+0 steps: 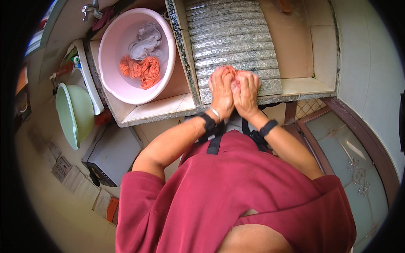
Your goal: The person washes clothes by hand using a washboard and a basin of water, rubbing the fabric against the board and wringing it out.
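Both hands press together on a bunched orange cloth [228, 70] near the front edge of a wet, ridged stone washboard [234, 41]. My left hand [221, 90] grips the cloth from the left, a silver bangle and a black band on its wrist. Against it, my right hand [246, 91] grips the same cloth, with a black band on that wrist. Fingers hide most of the cloth. To the left, a pink plastic basin [106, 63] holds water, a crumpled orange cloth [142, 70] and a white cloth [146, 46].
A speckled stone divider [183, 47] separates the basin's tiled bay from the washboard. A metal tap [91, 12] juts out behind the basin. Further left are a green plastic tub [79, 115] and a grey appliance [114, 155]. A frosted-glass door [345, 151] stands at right.
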{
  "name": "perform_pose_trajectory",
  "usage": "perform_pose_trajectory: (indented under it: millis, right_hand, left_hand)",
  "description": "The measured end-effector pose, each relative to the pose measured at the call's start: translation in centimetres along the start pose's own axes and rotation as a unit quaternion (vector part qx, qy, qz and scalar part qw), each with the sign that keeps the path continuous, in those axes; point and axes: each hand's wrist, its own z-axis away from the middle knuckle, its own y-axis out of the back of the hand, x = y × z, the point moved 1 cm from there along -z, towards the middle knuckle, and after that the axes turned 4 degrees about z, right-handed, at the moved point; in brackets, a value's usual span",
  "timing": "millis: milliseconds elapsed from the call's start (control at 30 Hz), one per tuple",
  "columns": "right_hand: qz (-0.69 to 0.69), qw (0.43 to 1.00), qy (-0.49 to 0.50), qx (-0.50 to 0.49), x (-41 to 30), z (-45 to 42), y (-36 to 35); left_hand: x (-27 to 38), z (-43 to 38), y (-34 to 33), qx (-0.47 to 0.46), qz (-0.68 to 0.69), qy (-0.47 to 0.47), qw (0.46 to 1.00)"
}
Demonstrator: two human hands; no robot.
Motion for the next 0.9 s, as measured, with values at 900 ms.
perform_pose_trajectory:
  millis: [900]
  right_hand:
    - [-0.034, 0.999, 0.024, 0.012, 0.7, -2.7, -1.2]
  left_hand:
    - [-0.5, -1.7, -0.4, 0.087, 0.054, 0.036, 0.994]
